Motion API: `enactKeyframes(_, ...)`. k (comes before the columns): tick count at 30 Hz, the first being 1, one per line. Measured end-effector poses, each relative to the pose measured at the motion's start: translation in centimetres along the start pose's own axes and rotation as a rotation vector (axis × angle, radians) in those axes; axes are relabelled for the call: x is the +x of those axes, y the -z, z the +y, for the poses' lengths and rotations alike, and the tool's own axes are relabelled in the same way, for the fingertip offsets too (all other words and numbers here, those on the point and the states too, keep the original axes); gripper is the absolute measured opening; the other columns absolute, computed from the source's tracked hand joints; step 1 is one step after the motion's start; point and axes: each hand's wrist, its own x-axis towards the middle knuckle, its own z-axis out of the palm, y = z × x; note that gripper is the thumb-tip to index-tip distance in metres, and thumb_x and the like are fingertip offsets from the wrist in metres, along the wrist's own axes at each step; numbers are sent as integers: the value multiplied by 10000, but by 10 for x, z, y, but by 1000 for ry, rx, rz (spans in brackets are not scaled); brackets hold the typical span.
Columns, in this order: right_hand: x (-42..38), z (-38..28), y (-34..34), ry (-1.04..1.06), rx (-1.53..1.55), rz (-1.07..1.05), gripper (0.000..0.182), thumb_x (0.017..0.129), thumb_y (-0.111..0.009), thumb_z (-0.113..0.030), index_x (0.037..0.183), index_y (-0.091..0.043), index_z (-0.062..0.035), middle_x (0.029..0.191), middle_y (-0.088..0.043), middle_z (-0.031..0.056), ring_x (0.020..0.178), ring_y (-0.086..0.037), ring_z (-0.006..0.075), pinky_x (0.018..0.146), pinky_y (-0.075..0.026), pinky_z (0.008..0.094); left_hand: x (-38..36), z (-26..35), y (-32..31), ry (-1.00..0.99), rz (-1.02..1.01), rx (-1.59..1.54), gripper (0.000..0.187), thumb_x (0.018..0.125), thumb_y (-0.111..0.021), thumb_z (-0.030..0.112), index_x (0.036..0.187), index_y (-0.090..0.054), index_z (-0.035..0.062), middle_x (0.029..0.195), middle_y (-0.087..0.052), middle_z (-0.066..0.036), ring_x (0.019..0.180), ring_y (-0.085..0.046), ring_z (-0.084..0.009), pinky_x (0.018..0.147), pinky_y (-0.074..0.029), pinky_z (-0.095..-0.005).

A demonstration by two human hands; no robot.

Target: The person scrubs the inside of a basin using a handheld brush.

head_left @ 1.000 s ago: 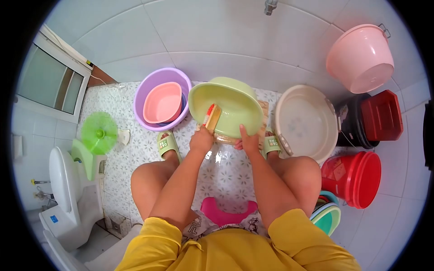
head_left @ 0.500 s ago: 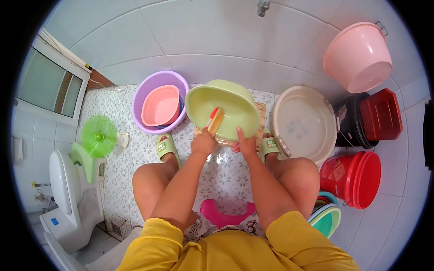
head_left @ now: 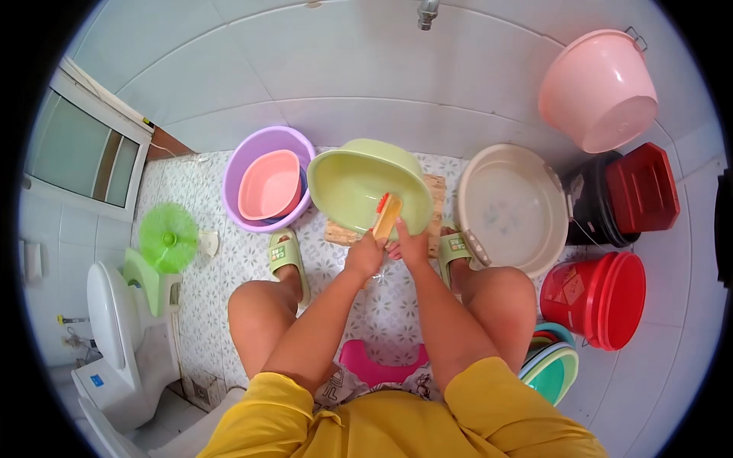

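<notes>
A light green basin (head_left: 336, 179) is tipped on its side toward me, its inside facing me, over a wooden board (head_left: 437, 195). My left hand (head_left: 366, 256) is closed around the handle of a scrubbing brush (head_left: 387, 217) with red bristles. The brush is at the basin's lower inner side, tilted to the upper right. My right hand (head_left: 410, 246) grips the basin's near rim, with a finger over the inside and the others below. The two hands are close together.
Left of the basin, a purple basin (head_left: 230, 179) holds a smaller pink basin (head_left: 269, 183). A large beige tub (head_left: 504, 206) stands at right, near red buckets (head_left: 580, 298). A toilet (head_left: 107, 313) and a green round lid (head_left: 168, 238) are at far left.
The brush has moved right and slightly down along the basin's inside, with my left hand beside my right. The basin has shifted slightly left in view; my right hand still grips its rim.
</notes>
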Motion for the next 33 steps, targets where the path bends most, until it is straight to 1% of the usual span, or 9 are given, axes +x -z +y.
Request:
enactKeyframes(2, -1, -2, 0, -37, -24, -2, 448, 857, -574, -388, 881, -561, 59, 520, -562, 148, 373, -554, 201, 324, -439, 278, 16, -20, 4, -73, 197, 359, 390, 903, -445, 326, 1082, -483, -19, 876, -637, -225, 837, -629, -351, 718, -476, -472)
enactKeyframes(8, -3, -4, 0, -17, -50, -8, 453, 857, -570, -395, 872, -567, 58, 511, -562, 138, 374, -556, 200, 326, -440, 277, -2, -1, 48, 82, 431, 536, 367, 893, -458, 331, 1042, -485, -4, 907, -628, -240, 882, -611, -386, 773, -472, -468)
enactKeyframes(13, -2, -4, -3, -11, -72, 19, 450, 856, -573, -396, 846, -570, 55, 503, -558, 135, 376, -558, 201, 325, -439, 280, 5, -20, 33, 36, 383, 484, 389, 893, -467, 327, 1049, -485, -30, 904, -624, -248, 882, -614, -378, 759, -473, -464)
enactKeyframes(16, -2, -2, -3, -3, -66, 33, 447, 855, -575, -394, 837, -570, 53, 505, -561, 138, 377, -559, 202, 325, -441, 283, 6, -27, 9, -21, 181, 294, 388, 894, -468, 321, 1041, -494, -37, 899, -620, -254, 867, -616, -371, 748, -477, -458)
enactKeyframes(18, -1, -2, -3, 4, -58, 35, 446, 855, -576, -393, 834, -569, 53, 507, -563, 140, 378, -560, 203, 326, -443, 285, 2, -26, -4, -119, 81, 103, 326, 903, -492, 263, 1040, -481, -33, 613, -599, -143, 433, -579, -222, 413, -458, -339)
enactKeyframes(19, 0, -1, -2, 6, -65, 33, 447, 854, -577, -393, 840, -568, 54, 511, -566, 143, 378, -559, 203, 327, -445, 286, 2, -27, -4, -119, 81, 102, 326, 903, -492, 263, 1040, -481, -33, 613, -599, -143, 433, -579, -222, 413, -458, -339)
enactKeyframes(22, 0, -2, -3, -1, -68, 35, 446, 855, -576, -391, 858, -565, 55, 516, -568, 145, 376, -558, 204, 327, -447, 286, 1, -27, -3, -73, 217, 310, 364, 887, -470, 329, 1021, -504, -8, 918, -622, -251, 884, -616, -373, 759, -474, -466)
enactKeyframes(26, 2, -1, -1, -31, -95, -27, 443, 876, -547, -390, 1028, -504, 25, 538, -564, 148, 371, -550, 188, 311, -428, 261, -5, -17, 26, -10, 335, 471, 360, 886, -470, 340, 1030, -502, 11, 924, -626, -243, 886, -613, -382, 767, -471, -474)
enactKeyframes(33, 1, -3, -2, -24, -95, -26, 468, 872, -546, -418, 981, -537, 37, 531, -569, 143, 373, -552, 185, 311, -426, 263, 3, -34, 33, 31, 450, 517, 369, 902, -468, 326, 1083, -475, 4, 878, -617, -275, 783, -619, -412, 693, -488, -472)
